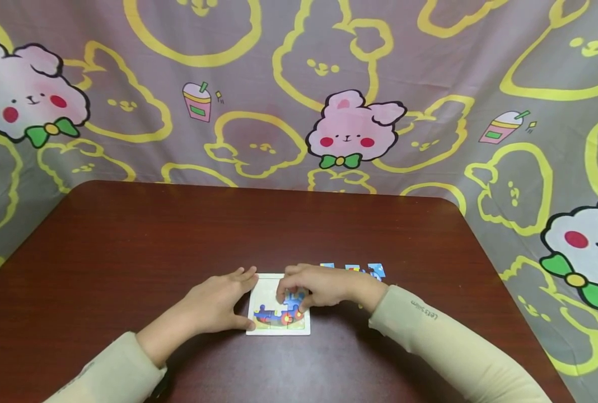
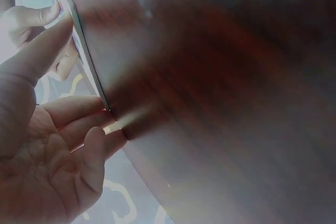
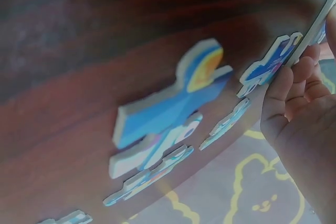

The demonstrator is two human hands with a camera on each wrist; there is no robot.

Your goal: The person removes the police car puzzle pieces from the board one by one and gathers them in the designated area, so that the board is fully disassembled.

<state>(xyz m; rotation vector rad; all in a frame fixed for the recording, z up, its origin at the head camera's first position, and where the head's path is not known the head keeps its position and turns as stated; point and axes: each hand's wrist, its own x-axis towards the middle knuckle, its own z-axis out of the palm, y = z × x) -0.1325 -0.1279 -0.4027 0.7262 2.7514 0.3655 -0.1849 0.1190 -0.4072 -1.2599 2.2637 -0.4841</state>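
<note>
A small white-rimmed puzzle tray (image 1: 279, 332) lies on the table, with joined pieces (image 1: 274, 318) of a blue and red picture across its lower part. My left hand (image 1: 215, 302) rests along the tray's left edge, thumb at the near corner and fingers at the far one. In the left wrist view its fingers (image 2: 79, 114) reach fairly straight to the tray edge and table. Over the tray's right half, my right hand (image 1: 321, 285) pinches a blue puzzle piece (image 1: 295, 295) between thumb and fingers. That hand partly covers the piece.
Loose puzzle pieces (image 1: 376, 270) lie right of the tray, partly behind the right forearm; several, including a blue and yellow piece (image 3: 173, 106), show in the right wrist view. The brown table (image 1: 178, 235) meets a patterned curtain (image 1: 258, 140) at the back and sides.
</note>
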